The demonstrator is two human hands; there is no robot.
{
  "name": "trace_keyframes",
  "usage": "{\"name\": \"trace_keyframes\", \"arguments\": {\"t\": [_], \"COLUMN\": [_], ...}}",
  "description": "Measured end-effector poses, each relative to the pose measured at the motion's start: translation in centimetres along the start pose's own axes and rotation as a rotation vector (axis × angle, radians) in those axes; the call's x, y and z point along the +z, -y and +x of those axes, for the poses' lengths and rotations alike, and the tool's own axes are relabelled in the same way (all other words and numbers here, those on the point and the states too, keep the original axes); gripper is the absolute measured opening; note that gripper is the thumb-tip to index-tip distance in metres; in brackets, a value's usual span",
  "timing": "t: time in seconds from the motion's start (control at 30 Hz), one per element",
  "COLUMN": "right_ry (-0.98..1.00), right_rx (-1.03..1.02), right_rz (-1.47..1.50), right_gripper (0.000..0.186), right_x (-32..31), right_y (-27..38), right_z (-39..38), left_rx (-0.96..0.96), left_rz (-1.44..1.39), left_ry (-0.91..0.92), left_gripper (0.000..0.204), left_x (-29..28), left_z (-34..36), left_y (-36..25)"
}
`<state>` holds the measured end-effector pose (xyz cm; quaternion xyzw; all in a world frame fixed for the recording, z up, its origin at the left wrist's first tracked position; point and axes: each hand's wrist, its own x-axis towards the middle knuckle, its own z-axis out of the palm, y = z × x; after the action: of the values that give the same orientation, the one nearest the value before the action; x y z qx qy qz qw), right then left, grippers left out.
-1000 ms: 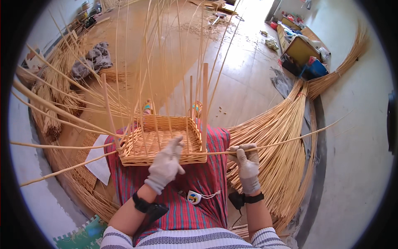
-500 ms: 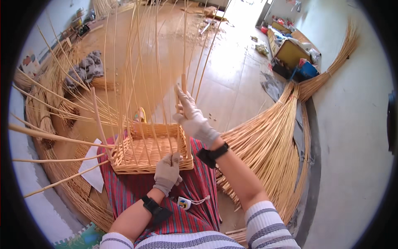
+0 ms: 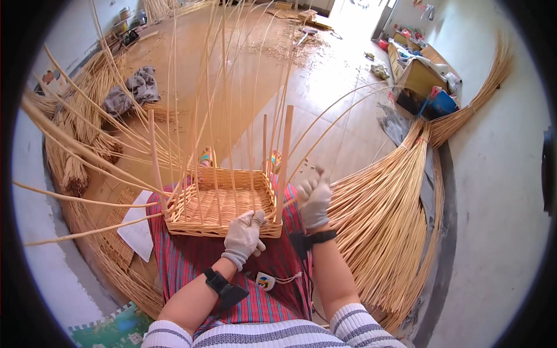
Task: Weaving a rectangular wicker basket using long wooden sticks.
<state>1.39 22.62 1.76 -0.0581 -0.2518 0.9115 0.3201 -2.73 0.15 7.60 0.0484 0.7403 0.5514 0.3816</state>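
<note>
A partly woven rectangular wicker basket (image 3: 194, 228) rests on my lap over a red striped cloth (image 3: 191, 261). Long pale rods rise from its sides, and thicker stakes stand at its corners, including the front right stake (image 3: 285, 156). My left hand (image 3: 243, 234), gloved, is closed on the front wall near the right corner, thumb over the edge. Just right of the basket, my gloved right hand (image 3: 314, 200) is raised with curled fingers. A wicker rod (image 3: 290, 202) runs from the basket's right side into it; its grip is partly blurred.
A large fanned bundle of rods (image 3: 383, 226) lies to the right by the wall. More bundles (image 3: 75, 127) and a grey cloth (image 3: 133, 93) are at the left. Boxes with odds and ends (image 3: 418, 81) stand far right. White paper (image 3: 137, 226) lies left of my lap.
My right hand has come down from the upright rods to the basket's right side, and its fingers have curled. Rods there now bend outward to the right. My left hand stays at the front wall.
</note>
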Motion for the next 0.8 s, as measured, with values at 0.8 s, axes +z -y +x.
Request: {"name": "trace_keyframes", "arguments": {"t": [0.8], "right_ry": [-0.424], "right_rx": [0.215], "right_rz": [0.445], "right_gripper": [0.075], "right_x": [-1.0], "right_y": [2.8], "right_z": [-1.9], "left_rx": [0.911], "left_rz": [1.233], "left_ry": [-0.200], "left_gripper": [0.102], "left_x": [2.2], "left_z": [-0.6], "left_y": [1.7]}}
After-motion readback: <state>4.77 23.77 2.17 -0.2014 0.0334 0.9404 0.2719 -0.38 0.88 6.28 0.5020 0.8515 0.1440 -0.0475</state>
